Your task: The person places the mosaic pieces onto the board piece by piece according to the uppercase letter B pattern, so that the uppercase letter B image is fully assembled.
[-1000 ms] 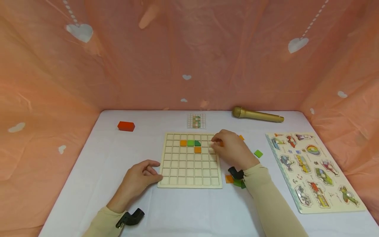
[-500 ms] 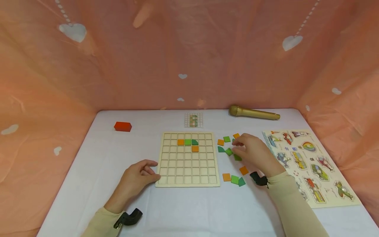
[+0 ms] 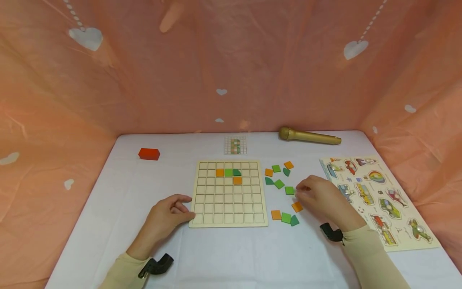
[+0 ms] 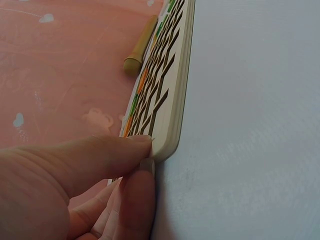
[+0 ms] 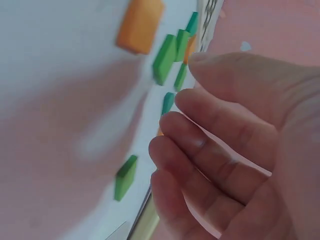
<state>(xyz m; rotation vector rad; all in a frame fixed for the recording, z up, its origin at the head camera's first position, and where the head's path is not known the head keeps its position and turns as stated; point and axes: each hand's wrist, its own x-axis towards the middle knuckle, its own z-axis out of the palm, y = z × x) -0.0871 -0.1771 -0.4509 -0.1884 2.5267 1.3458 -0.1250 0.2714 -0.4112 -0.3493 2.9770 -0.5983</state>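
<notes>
In the head view, my left hand (image 3: 164, 216) rests at the left edge of a pale wooden grid board (image 3: 229, 209); its thumb and forefinger touch that edge. On the board sit two orange square tiles, a green square tile (image 3: 228, 172) and a dark green quarter-round tile (image 3: 236, 172). To the right, my right hand (image 3: 325, 200) hovers low over the cloth, fingers loosely bent and holding nothing. Its fingertips are beside a green square tile (image 3: 289, 190) and an orange square tile (image 3: 297, 206). In the right wrist view, another green tile (image 5: 126, 177) lies past the fingers.
Several loose tiles lie between board and right hand, including an orange square (image 3: 276, 215). A small pattern card (image 3: 236, 145) lies behind the board. Around them are a red block (image 3: 149, 154), a gold microphone (image 3: 309, 136) and a picture puzzle board (image 3: 382, 208).
My right hand has moved right and toward me, from the grid board's right side across the loose tiles, uncovering them. The left hand stays at the board's edge. The head view has shifted slightly.
</notes>
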